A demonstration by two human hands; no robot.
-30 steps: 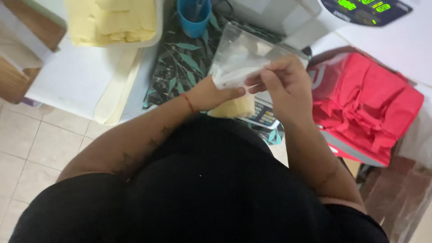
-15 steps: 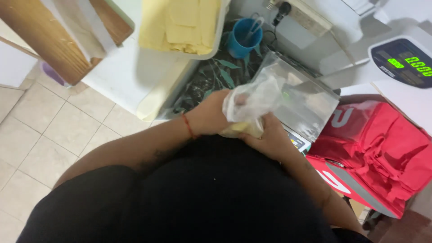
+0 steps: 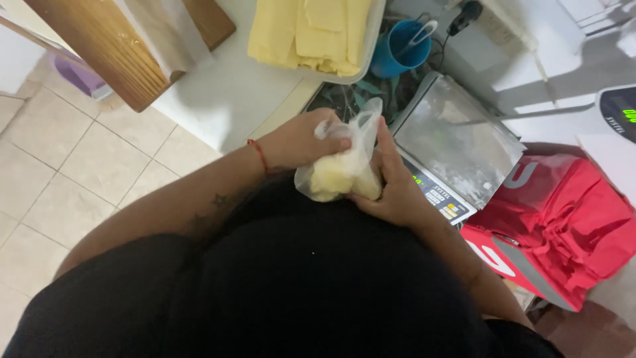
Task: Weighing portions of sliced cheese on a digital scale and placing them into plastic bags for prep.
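Hands meet just in front of the person's belly, off the worktop's near edge. Left hand (image 3: 301, 139) pinches the gathered neck of a clear plastic bag (image 3: 344, 166), while right hand (image 3: 394, 189) cups it from the side and below. Pale yellow pieces fill the bag's bottom, between both palms, beside the scale (image 3: 457, 142).

Both hands on a clear plastic bag of pale yellow chunks (image 3: 341, 174): left hand (image 3: 301, 140) pinches the top, right hand (image 3: 394, 189) cups underneath, just beside a steel-topped weighing scale (image 3: 457, 136).
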